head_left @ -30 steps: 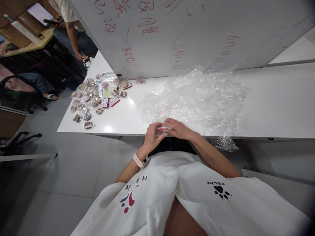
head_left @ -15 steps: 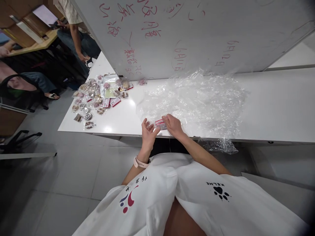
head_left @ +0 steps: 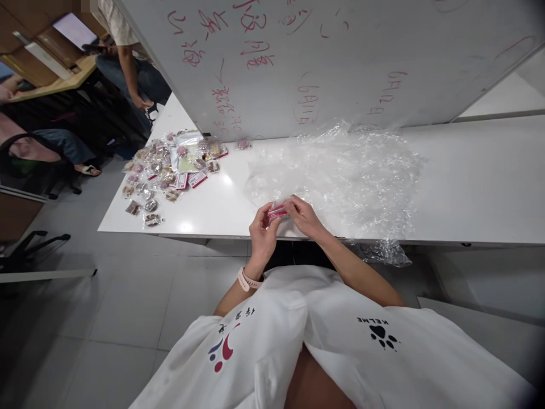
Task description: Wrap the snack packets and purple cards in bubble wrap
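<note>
A small red-and-white packet point(head_left: 278, 212) is held between my two hands, just above the front edge of the white table. My left hand point(head_left: 263, 229) grips its left end between thumb and fingers. At the other end, the fingers of my right hand point(head_left: 303, 216) are closed on it. Part of the packet is hidden behind my fingers. Crumpled clear plastic bags point(head_left: 353, 176) lie spread right behind and to the right of my hands.
On the table's left part lies a heap of small wrapped snacks point(head_left: 159, 165) with red-and-white packets point(head_left: 197, 179) among them. A whiteboard point(head_left: 332, 62) with red writing stands along the back. Other people sit at the far left, one arm point(head_left: 130, 71) near the table's corner.
My left hand has closed from spread fingers onto the packet's left end. The packet has been tilted, and my right hand has shifted slightly right.
</note>
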A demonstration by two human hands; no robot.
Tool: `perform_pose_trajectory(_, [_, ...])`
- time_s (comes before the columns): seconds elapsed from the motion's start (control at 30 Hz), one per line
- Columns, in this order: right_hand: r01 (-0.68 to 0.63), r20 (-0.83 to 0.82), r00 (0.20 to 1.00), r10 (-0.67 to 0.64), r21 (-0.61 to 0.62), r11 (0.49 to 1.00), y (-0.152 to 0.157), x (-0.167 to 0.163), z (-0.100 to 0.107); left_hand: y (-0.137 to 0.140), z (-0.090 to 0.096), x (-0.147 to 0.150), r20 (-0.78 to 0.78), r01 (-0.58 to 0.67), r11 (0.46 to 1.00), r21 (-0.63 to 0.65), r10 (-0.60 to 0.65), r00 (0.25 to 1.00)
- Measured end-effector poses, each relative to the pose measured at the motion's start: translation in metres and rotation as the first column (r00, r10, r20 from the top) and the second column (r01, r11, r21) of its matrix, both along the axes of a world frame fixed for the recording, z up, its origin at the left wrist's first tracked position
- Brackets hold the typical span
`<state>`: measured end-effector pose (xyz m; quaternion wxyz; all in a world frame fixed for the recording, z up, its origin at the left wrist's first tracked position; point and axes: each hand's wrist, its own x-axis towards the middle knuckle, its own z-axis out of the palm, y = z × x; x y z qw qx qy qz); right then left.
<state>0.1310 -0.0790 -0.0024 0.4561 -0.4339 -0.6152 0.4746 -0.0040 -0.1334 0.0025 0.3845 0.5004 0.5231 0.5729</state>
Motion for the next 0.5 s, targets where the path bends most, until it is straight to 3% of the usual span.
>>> perform_pose_trajectory(0.07, [0.069,-0.049,0.996,-0.071,-0.046,0.997,-0.001,0.005,0.003,-0.005,0.008,-0.004,-0.185,-0.023,0.995,0.097,0.041,0.982])
perform_pose_trajectory(0.13, [0.024,-0.126,0.991,-0.045,-0.166,0.986,0.001,0.013,0.003,-0.009,0.017,-0.008,-0.340,-0.004,0.980,0.200,0.073,0.938])
perform_pose_trajectory(0.2, [-0.232,-0.279,0.948,0.155,-0.270,0.935,0.006,0.022,0.004,-0.011,0.025,-0.011,-0.412,0.090,0.972,0.218,0.008,0.911])
perform_pose_trajectory(0.23, [-0.383,-0.376,0.888,0.265,-0.284,0.879,0.011,0.026,0.005,-0.011,0.029,-0.012,-0.411,0.164,0.970,0.178,-0.078,0.908])
perform_pose_trajectory(0.3, [-0.598,-0.553,0.736,0.391,-0.262,0.757,0.022,0.029,0.009,-0.010,0.035,-0.013,-0.309,0.345,0.938,0.031,-0.319,0.896])
perform_pose_trajectory(0.37, [-0.671,-0.650,0.648,0.396,-0.240,0.702,0.035,0.028,0.018,-0.010,0.037,-0.012,-0.075,0.509,0.852,-0.118,-0.519,0.851])
perform_pose_trajectory(0.43, [-0.654,-0.672,0.645,0.365,-0.237,0.718,0.049,0.024,0.032,-0.009,0.033,-0.012,0.195,0.606,0.764,-0.221,-0.575,0.795])
perform_pose_trajectory(0.5, [-0.587,-0.644,0.687,0.338,-0.218,0.779,0.058,0.022,0.050,-0.005,0.026,-0.013,0.372,0.614,0.729,-0.305,-0.502,0.781])
